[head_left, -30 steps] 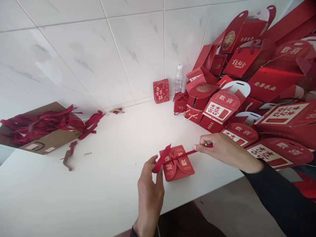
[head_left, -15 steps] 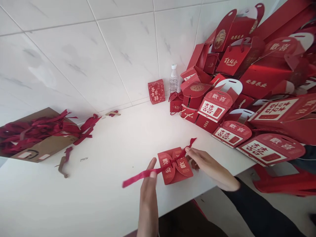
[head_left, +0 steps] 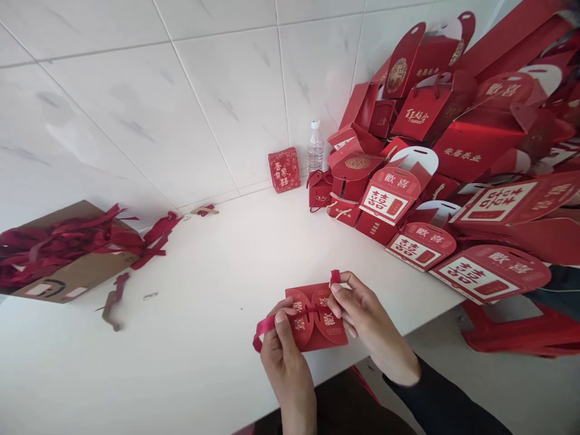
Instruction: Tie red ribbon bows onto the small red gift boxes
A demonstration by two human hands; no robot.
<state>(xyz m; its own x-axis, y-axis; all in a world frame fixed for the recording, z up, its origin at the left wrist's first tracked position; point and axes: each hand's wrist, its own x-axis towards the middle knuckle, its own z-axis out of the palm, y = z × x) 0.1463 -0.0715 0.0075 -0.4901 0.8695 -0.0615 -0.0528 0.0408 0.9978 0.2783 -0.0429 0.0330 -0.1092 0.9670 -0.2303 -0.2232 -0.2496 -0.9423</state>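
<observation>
A small red box sits on the near part of the white desk, between two hands. The left hand pinches the left side of a red ribbon that goes across the box. The right hand pinches its right side. Many red boxes are piled up at the right.

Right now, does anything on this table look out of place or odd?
Yes: several red ribbons trail outside the cardboard box holding the rest, and a brown-and-red strip lies loose beside it.
</observation>
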